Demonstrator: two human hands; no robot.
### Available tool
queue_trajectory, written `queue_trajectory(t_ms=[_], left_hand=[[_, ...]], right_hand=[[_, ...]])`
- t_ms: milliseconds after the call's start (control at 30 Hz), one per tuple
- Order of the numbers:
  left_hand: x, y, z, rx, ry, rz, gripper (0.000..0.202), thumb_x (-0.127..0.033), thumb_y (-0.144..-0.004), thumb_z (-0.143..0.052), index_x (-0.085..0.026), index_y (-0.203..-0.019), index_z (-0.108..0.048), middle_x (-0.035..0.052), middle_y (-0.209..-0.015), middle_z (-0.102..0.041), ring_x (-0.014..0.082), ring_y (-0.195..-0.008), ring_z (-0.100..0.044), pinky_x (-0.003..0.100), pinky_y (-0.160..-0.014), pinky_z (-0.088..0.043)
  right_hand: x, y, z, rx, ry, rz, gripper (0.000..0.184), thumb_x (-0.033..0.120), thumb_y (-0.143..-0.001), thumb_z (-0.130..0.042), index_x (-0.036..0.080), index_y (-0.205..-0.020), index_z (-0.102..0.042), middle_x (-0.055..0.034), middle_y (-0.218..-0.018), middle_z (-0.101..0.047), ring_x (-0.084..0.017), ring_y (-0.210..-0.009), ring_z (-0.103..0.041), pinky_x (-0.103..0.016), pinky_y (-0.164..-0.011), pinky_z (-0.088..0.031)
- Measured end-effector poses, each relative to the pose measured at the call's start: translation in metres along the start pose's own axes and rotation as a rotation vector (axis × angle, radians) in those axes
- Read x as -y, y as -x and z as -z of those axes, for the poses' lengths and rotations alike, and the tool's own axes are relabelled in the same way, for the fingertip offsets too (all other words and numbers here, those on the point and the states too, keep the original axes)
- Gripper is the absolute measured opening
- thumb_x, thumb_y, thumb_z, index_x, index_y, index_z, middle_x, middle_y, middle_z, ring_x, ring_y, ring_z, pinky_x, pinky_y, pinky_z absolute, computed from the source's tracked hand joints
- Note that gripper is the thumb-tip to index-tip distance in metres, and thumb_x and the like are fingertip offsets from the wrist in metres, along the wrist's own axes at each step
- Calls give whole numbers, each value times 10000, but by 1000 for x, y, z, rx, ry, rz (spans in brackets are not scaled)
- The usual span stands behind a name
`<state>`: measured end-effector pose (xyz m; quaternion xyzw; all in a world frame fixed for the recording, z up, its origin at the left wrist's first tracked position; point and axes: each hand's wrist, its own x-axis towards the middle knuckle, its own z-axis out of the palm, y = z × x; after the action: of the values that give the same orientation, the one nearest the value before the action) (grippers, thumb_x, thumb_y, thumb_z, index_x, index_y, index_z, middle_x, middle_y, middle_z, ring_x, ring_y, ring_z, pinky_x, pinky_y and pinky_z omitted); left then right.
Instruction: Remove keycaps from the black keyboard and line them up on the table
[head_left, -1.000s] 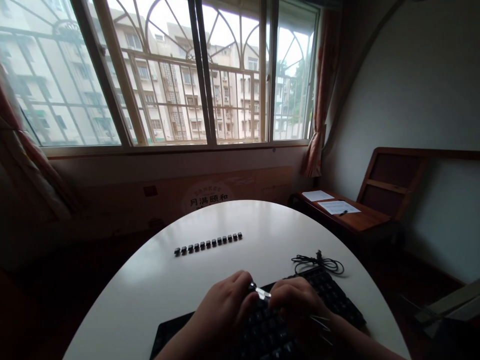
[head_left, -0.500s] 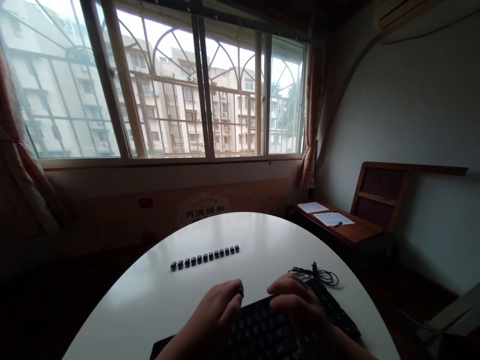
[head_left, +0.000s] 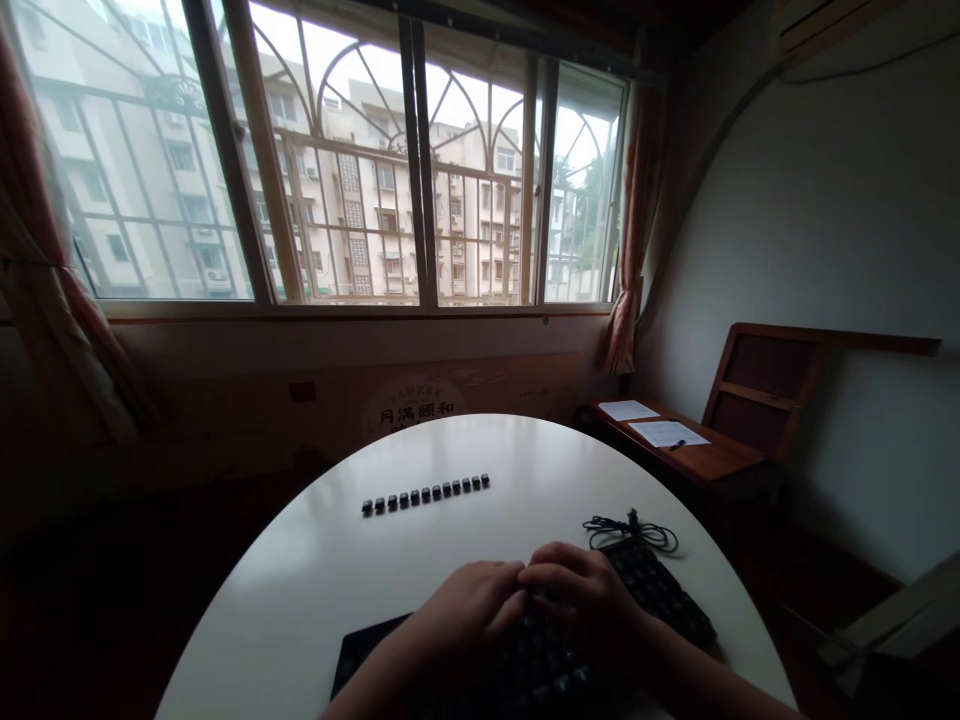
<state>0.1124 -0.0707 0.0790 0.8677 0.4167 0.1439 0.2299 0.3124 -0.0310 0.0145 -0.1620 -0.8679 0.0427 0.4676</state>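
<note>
My left hand [head_left: 472, 605] and my right hand [head_left: 581, 595] meet at their fingertips above a black keyboard [head_left: 541, 665]. Half a second ago a small black keycap showed between the left thumb and forefinger; now the fingers hide that spot. The right fingers are curled in against the left ones, and what lies between them cannot be made out. Both wrists and forearms cover much of the keyboard, which lies on a round white table [head_left: 300, 560]. Farther back, several black keycaps [head_left: 426, 494] stand in a slanting row.
A bundled black cable [head_left: 637, 533] lies behind the keyboard's right end. Beyond the table at right, a low wooden bench [head_left: 720, 457] carries white papers [head_left: 667, 433] and a pen. A barred window [head_left: 420, 200] fills the far wall.
My right hand has moved left and its fingers have closed in to meet my left hand. My left hand has shifted right, and its keycap has gone out of sight. The view has tilted slightly.
</note>
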Motion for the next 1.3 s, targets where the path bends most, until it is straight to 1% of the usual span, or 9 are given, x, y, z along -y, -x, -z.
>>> queue_trajectory(t_ms=[133, 200, 267, 400, 533, 700, 833, 1000, 1300], left_hand=[[7, 0, 3, -29, -96, 27, 362, -445, -982, -332, -213, -1022, -607, 49, -993, -674, 214, -863, -611, 286, -731, -440], [16, 0, 6, -63, -185, 87, 432, -489, -984, -295, -194, -937, -607, 57, -913, -660, 208, -790, -598, 286, -676, -424], [28, 1, 11, -87, -257, 154, 493, -502, -987, -253, -185, -881, -615, 69, -878, -651, 210, -757, -590, 295, -664, -417], [55, 7, 17, -19, -312, 283, 604, -540, -976, -218, -170, -779, -654, 102, -813, -668, 235, -721, -602, 331, -679, -428], [73, 10, 18, 77, -271, 379, 645, -548, -964, -216, -154, -773, -690, 129, -839, -700, 257, -747, -627, 356, -698, -444], [81, 7, 19, 122, -230, 432, 636, -537, -961, -225, -156, -824, -715, 136, -925, -718, 261, -814, -645, 352, -734, -455], [87, 6, 20, 118, -214, 409, 632, -537, -957, -223, -166, -839, -720, 131, -928, -720, 275, -829, -643, 369, -749, -454], [93, 6, 18, 114, -209, 398, 627, -527, -951, -225, -171, -806, -719, 126, -889, -720, 267, -792, -639, 365, -732, -453], [91, 6, 18, 110, -226, 396, 604, -508, -955, -244, -168, -778, -711, 126, -834, -708, 265, -742, -634, 367, -705, -454]], right_hand=[[-1, -1, 2, 5, -23, -69, 155, 206, -891, -634, 206, -1045, -631, -46, -946, -660, -131, -755, -639, -225, -657, -517], [-8, -4, 4, 8, -50, -172, 140, 218, -893, -627, 198, -1031, -641, -49, -953, -658, -124, -729, -623, -234, -656, -520], [-22, -10, 5, 60, -58, -303, 146, 228, -888, -625, 192, -1027, -652, -51, -959, -665, -130, -726, -616, -250, -665, -525], [-70, -26, -2, 312, -70, -509, 183, 282, -840, -663, 170, -982, -689, -47, -894, -694, -158, -733, -643, -262, -650, -518], [-127, -46, -21, 454, -82, -727, 200, 288, -836, -647, 172, -993, -687, -16, -826, -695, -109, -539, -617, -226, -559, -476], [-184, -75, -52, 558, -120, -818, 154, 192, -805, -661, 148, -950, -689, -16, -826, -713, -91, -525, -647, -204, -628, -504], [-214, -89, -73, 631, -116, -889, 196, 203, -772, -701, 157, -963, -712, -4, -723, -687, -92, -498, -602, -186, -520, -467], [-233, -93, -84, 649, -122, -894, 296, 255, -718, -776, 181, -1000, -727, 2, -753, -661, -78, -519, -561, -174, -497, -429], [-239, -87, -84, 698, -241, -921, 329, 267, -739, -758, 182, -1048, -683, 13, -722, -630, -83, -479, -576, -168, -439, -431]])
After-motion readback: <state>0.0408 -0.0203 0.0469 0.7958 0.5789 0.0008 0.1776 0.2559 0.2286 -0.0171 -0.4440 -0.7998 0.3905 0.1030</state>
